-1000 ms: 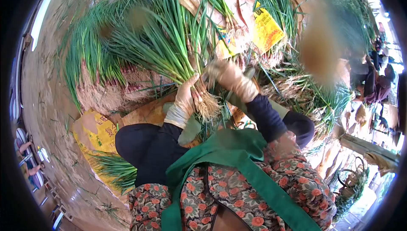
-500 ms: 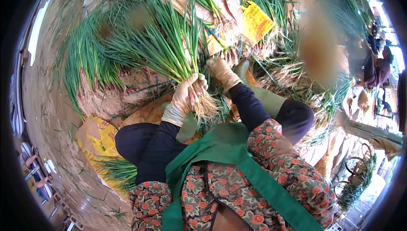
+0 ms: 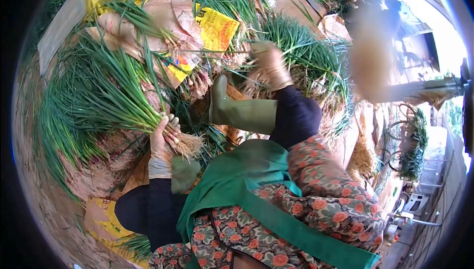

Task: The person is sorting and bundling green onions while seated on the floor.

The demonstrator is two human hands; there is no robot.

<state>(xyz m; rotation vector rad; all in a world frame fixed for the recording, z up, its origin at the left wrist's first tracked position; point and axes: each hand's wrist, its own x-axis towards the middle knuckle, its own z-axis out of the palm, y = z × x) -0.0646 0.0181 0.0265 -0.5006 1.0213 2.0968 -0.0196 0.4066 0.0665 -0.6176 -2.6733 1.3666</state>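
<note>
Gloved, my left hand [image 3: 161, 143] is closed around a bunch of green onions [image 3: 121, 98] just above the roots. The leaves fan out to the upper left, and the pale roots hang out on the right side of the fist. My right hand [image 3: 270, 66], also gloved, is smeared by motion beyond my green boot [image 3: 244, 113]. It overlaps the near side of a heap of green onions [image 3: 311, 49], and its fingers are too blurred to make out.
A large pile of green onions [image 3: 59, 116] lies on the left, roots inward. Ahead, a yellow printed sack [image 3: 217, 28] and a pinkish sack [image 3: 168, 10] lie among more stalks. Another yellow sack [image 3: 101, 219] is by my left knee. A wooden beam [image 3: 419, 91] juts in from the right.
The view has swung to the right. My right hand has moved away from the left one, out to the right-hand heap. The left hand still grips the bunch.
</note>
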